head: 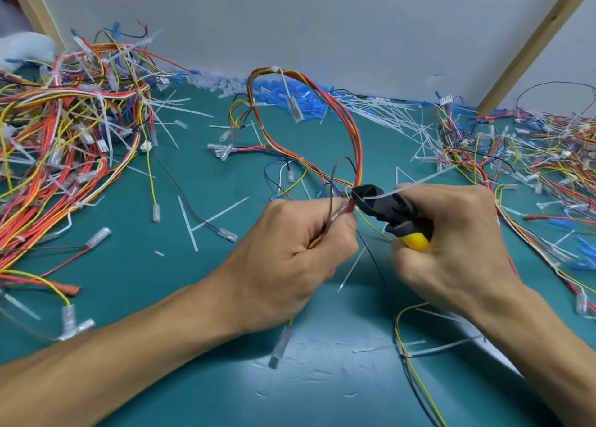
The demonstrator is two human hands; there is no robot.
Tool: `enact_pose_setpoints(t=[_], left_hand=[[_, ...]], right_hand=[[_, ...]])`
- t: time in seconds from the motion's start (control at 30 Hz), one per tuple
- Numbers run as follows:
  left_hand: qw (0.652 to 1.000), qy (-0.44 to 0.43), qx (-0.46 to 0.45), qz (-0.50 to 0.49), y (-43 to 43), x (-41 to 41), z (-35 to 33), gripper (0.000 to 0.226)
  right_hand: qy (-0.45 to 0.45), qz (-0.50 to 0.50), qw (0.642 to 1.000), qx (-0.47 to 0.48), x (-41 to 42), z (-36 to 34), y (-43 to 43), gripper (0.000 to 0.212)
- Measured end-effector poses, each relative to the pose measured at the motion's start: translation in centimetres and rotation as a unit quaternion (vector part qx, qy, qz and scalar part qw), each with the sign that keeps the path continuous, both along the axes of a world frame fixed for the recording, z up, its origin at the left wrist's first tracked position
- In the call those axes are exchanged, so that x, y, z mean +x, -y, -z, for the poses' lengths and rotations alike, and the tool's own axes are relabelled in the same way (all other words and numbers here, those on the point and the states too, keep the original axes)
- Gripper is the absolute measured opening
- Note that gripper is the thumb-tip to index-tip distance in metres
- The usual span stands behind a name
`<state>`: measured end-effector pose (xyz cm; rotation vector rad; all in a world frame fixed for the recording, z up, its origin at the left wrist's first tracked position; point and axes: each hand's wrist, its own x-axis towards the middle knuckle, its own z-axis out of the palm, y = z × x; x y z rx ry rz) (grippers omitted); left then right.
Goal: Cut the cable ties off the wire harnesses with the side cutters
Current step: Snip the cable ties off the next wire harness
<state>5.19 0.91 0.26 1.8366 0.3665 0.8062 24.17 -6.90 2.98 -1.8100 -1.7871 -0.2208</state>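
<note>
In the head view, the left hand [300,252] is closed round several wires of the wire harness [351,129], which are pinched between thumb and forefinger just beside the cutter head, apparently so that the bundle is kept still where the cut is made. The right hand [451,242] is clamped on the yellow-and-grey handles of the side cutters [383,204], whose black head is turned toward the left hand and set against the bundle. Whether the blades are shut cannot be told. A white cable tie [416,184] is laid across the cutter head, its tail running past the right knuckles, so it is judged to be the tie in hand. From the hands, the harness loop is carried up toward the far edge of the green worktop [180,297]. Tangled harnesses are heaped at the left edge [64,129] and the right edge [532,146], and loose white ties [380,110] are gathered along the far edge.
</note>
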Motion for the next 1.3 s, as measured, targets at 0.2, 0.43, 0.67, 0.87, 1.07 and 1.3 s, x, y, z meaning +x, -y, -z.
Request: enact_pose_setpoints(t=[0.2,0.43,0.67,0.87,1.07,1.3], left_hand=[[0.999,0.018,-0.045,-0.005,-0.26,0.03,0.13,0.042],[1.0,0.007,0.0,-0.02,-0.24,0.11,0.15,0.042],[0.999,-0.008,0.018,-0.037,-0.43,0.18,0.13,0.042],[0.999,-0.011,0.019,-0.041,-0.38,0.09,-0.02,0.044],[0.999,-0.014,0.012,-0.037,-0.33,0.08,0.07,0.043],[0.999,-0.006,0.0,-0.042,-0.51,0.17,0.26,0.044]], right_hand=[[0.0,-0.038,0.999,0.02,-0.3,0.22,-0.42,0.023],[-0.014,-0.034,0.999,0.003,-0.54,0.19,-0.23,0.019],[0.007,-0.015,0.999,-0.031,-0.73,0.52,-0.56,0.024],[-0.008,-0.025,0.999,-0.038,-0.61,0.73,-0.43,0.025],[-0.02,-0.034,0.999,-0.023,-0.47,0.4,-0.08,0.015],[-0.008,-0.035,0.998,-0.041,-0.73,0.1,-0.27,0.02]])
